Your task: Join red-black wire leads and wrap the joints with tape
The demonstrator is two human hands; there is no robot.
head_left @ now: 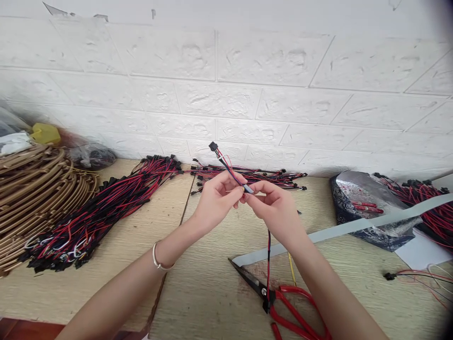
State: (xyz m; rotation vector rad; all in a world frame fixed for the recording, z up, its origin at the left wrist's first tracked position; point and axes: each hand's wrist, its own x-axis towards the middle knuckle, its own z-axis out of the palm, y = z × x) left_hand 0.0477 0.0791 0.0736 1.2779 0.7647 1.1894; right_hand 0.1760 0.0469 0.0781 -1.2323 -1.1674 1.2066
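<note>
Golden-brown curved rods (31,189) lie in a large coil at the far left, with a yellow object (46,133) and a clear plastic bag (92,155) of dark contents behind them. Next to the coil, a thick bundle of red and black wires (116,203) slants across the pale wooden table (170,283), black connectors at its upper end.

Near the middle, a left hand (220,196), with a pale bracelet (155,255) on the wrist, pinches a slim wire harness (226,165) between thumb and fingers. The harness is raised above the table, its black connector tipped up and left; a small grey piece (249,189) shows on it by the fingertips. Behind, a flat pile of similar wires (255,177) lies along the white brick-patterned wall (233,104).

The right hand (278,208) pinches the harness at the grey piece, thumb and forefinger close together. Wires hang below this hand, crossing in front of red-handled scissors (300,311).

Rightward, a long grey strip (329,231) passes over a silver-lined bag (341,200) holding red pieces (366,207). More wires (424,203) are heaped at the far right.
</note>
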